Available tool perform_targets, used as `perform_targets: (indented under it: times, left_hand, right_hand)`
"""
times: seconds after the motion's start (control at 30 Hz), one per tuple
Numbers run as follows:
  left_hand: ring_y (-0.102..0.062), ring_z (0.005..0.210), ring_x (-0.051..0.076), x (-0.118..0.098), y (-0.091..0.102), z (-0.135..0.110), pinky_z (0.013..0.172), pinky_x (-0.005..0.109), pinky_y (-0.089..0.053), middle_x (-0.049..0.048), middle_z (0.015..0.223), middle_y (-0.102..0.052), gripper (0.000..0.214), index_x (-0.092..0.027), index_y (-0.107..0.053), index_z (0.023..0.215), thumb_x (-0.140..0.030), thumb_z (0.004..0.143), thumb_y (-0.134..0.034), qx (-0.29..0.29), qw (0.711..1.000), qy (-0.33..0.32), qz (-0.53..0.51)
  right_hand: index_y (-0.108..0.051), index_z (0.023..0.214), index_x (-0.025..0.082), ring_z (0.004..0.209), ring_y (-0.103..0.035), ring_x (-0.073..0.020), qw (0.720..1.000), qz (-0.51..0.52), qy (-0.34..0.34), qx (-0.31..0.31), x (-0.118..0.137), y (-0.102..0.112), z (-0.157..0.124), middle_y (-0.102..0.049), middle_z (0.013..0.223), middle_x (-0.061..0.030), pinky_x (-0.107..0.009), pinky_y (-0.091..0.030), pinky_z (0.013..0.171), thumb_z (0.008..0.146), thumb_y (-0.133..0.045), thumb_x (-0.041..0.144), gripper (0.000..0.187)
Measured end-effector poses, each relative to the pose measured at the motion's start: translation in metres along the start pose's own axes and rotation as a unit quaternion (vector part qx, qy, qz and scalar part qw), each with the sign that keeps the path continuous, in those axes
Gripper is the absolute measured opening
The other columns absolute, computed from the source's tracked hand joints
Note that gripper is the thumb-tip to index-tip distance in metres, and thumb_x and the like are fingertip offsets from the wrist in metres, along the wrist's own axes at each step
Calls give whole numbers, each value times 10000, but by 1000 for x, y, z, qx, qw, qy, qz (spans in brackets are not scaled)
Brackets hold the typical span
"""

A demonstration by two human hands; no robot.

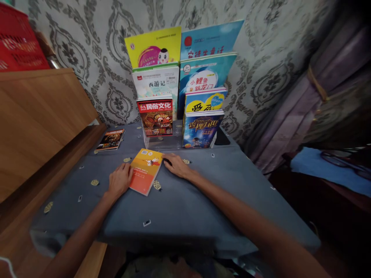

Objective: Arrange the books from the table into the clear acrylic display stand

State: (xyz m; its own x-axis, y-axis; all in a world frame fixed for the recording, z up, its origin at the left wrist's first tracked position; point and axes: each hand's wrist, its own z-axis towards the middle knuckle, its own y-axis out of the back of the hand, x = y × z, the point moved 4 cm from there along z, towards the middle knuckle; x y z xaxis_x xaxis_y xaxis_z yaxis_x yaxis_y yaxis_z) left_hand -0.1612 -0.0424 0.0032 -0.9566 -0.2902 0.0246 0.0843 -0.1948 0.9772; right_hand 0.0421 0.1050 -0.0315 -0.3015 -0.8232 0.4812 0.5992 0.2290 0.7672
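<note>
An orange-and-yellow book (145, 170) lies slightly turned on the cloth, a barcode at its far edge. At its left side my left hand (119, 178) grips the edge, fingers bent together and the thumb hidden. My right hand (177, 165) has its curled fingertips at the far right corner of the same book. Behind it stands a clear tiered rack (162, 143) with several upright books. In its front row are a red-and-black book (156, 119) with a mask and a dark blue book (201, 131) whose title looks upside down.
A thin dark book (110, 139) lies at the table's left. Behind the rack's right side lies a black flat object (222, 137). A wooden cabinet (43, 116) with a red box (20, 40) borders the left. A tied curtain (290, 100) and blue cloth (319, 168) are right.
</note>
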Motion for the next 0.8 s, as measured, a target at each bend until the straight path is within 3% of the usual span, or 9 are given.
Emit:
perform_targets:
  times: [0.13, 0.2, 0.33, 0.43, 0.5, 0.8]
  left_hand:
    - [-646, 1013, 235, 0, 0, 2, 726, 300, -512, 87, 1039, -676, 354, -199, -605, 1025, -360, 1021, -290, -9, 1000, 2, 17]
    - [-621, 1041, 246, -1, -2, 1, 782, 326, -520, 100, 1054, -672, 355, -200, -627, 1030, -365, 1017, -313, -27, 999, -27, 27]
    - [-589, 1121, 257, -3, -7, -12, 973, 424, -484, 122, 1230, -642, 379, -193, -627, 1194, -413, 1008, -381, -24, 984, -173, -23]
    - [-504, 1298, 264, -4, -9, -30, 1097, 453, -409, 109, 1425, -542, 542, -231, -505, 1398, -539, 952, -491, 13, 953, -290, -86]
    - [-447, 1371, 267, -2, -10, -39, 1142, 465, -367, 103, 1495, -483, 648, -259, -441, 1459, -580, 908, -553, 30, 939, -328, -100]
    - [-525, 1327, 218, 1, -16, -38, 1119, 426, -410, 67, 1448, -558, 518, -299, -473, 1444, -494, 965, -504, 16, 942, -326, -81]
  right_hand:
    - [-651, 1179, 129, 1129, -638, -235, 1000, 7, 6, -12, -3, -3, 1, -698, 1210, -147, -415, -486, 1013, 926, -500, 119, 295]
    - [-643, 1191, 136, 1148, -630, -237, 1000, 4, 9, -13, -4, -4, -1, -685, 1241, -146, -425, -482, 1025, 921, -507, 121, 303]
    - [-618, 1229, 119, 1192, -604, -246, 1000, -2, 20, -6, -5, -6, -3, -657, 1288, -168, -449, -460, 1057, 911, -514, 128, 334]
    - [-613, 1239, 110, 1221, -587, -251, 1000, -3, 26, -4, -8, -8, -3, -644, 1303, -182, -459, -449, 1071, 911, -507, 134, 346]
    - [-613, 1246, 133, 1227, -584, -247, 1000, -4, 27, -7, -11, -10, -3, -636, 1319, -167, -467, -446, 1075, 904, -514, 134, 356]
    - [-618, 1255, 169, 1238, -570, -258, 999, -13, 39, -13, -10, -13, -5, -647, 1309, -136, -490, -455, 1066, 889, -525, 141, 379]
